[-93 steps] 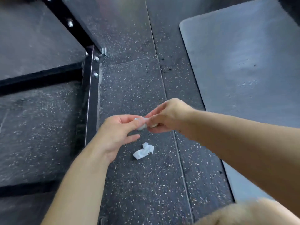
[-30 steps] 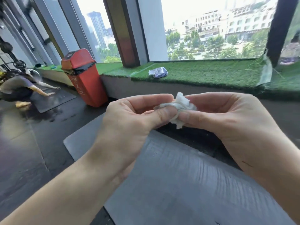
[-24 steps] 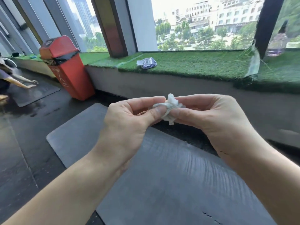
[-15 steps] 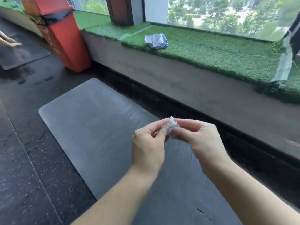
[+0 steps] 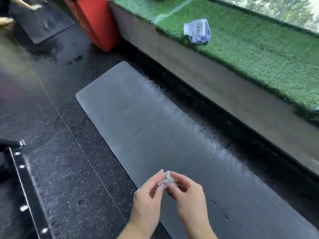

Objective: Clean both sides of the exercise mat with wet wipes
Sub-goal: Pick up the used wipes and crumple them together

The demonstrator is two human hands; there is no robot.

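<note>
exercise mat (image 5: 155,135): dark grey, long rectangle with rounded corners, lying flat on the black speckled floor (image 5: 69,178), running parallel to and just beside a low ledge (image 5: 215,78). surface finely ribbed, with a pale sheen along the edge nearest the ledge. a few small dark nicks show on the near right portion.

wet wipe (image 5: 167,178): white to greyish, crumpled into a tight wad, held in the air above the near part of the mat, not touching it.

left hand (image 5: 146,200): grip pressed on the left side of the wad with thumb and fingertips. right hand (image 5: 188,195): grip pinching the right side of the same wad. both hands meet at the wipe.

wipes packet (image 5: 197,31): bluish-white, flap raised, lying on the green artificial turf (image 5: 259,42) that tops the ledge, well apart from the hands.

red bin (image 5: 93,21): stands on the floor against the ledge's far end, beyond the mat's far corner. a second dark mat (image 5: 41,23) lies at far left.
</note>
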